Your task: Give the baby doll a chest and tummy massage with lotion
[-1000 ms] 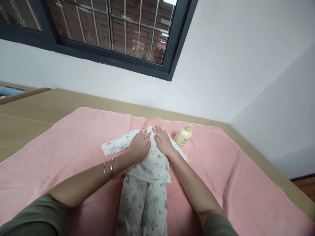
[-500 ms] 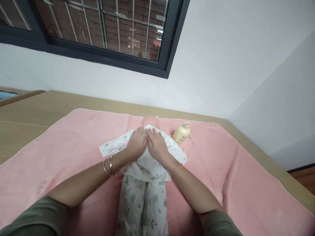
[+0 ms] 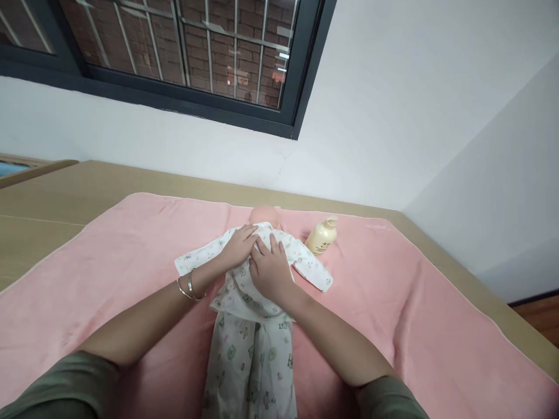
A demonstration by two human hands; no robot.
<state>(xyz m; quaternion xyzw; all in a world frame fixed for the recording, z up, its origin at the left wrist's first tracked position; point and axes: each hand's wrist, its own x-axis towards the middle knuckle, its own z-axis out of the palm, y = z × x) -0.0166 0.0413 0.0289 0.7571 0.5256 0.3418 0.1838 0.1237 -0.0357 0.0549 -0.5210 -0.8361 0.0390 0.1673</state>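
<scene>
Far left of the frame, the wooden platform [image 3: 52,198] runs bare up to the wall, and the pink towel [image 3: 131,256] spreads across it toward the right. On that towel, centre frame, lies the doll [image 3: 262,216], dressed in a printed baby suit [image 3: 251,343]. Its long axis runs straight away from you: trouser legs at the bottom centre, head at the upper centre, just below the wall line.

Your left hand [image 3: 238,247], bangles [image 3: 188,286] on the wrist, comes in from the lower left and lies flat on the doll's chest, fingers spread and pointing up the frame toward the collar. It is pressing, not clamped on anything. The empty left sleeve [image 3: 196,258] trails out flat to the left of it.

Right beside it, your right hand [image 3: 268,270] lies palm down on the chest too, a little lower in the frame, fingers loosely apart and touching the left hand's fingers. Whether any fingertip pinches cloth, you cannot tell from here. Both hands sit on the doll's midline, the left slightly nearer the neck.

Further right, the other sleeve [image 3: 312,270] angles down and right, and the cream pump bottle [image 3: 322,237] lies tilted just beyond it, apart from both hands.
</scene>
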